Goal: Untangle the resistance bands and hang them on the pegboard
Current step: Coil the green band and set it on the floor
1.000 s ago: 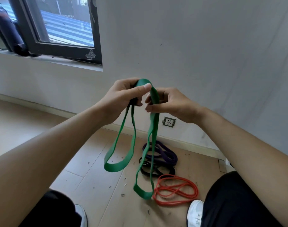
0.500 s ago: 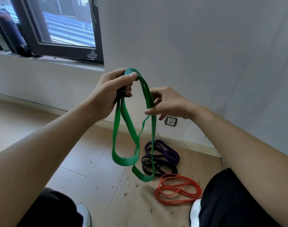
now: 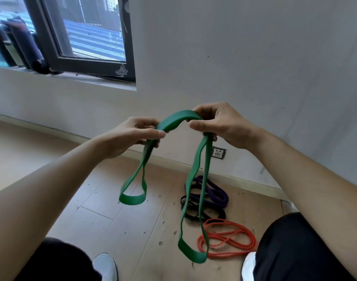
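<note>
A flat green resistance band (image 3: 178, 119) arches between both hands at chest height. My left hand (image 3: 136, 133) pinches it on the left, and a short loop hangs below that grip. My right hand (image 3: 217, 123) grips it on the right, where a longer loop drops almost to the floor. On the wooden floor below lie a purple band (image 3: 216, 192), a black band (image 3: 220, 214) partly under it, and a coiled orange band (image 3: 229, 240). No pegboard is in view.
A grey wall (image 3: 244, 57) stands close ahead with a socket (image 3: 219, 153) low down and a baseboard along the floor. A dark-framed window (image 3: 88, 37) is at the upper left. My black-trousered knees and white shoes (image 3: 105, 266) frame the bottom.
Both hands have lowered and drawn apart. The band, bunched in the left hand before, now spans the two hands in an arch with one loop hanging from each side.
</note>
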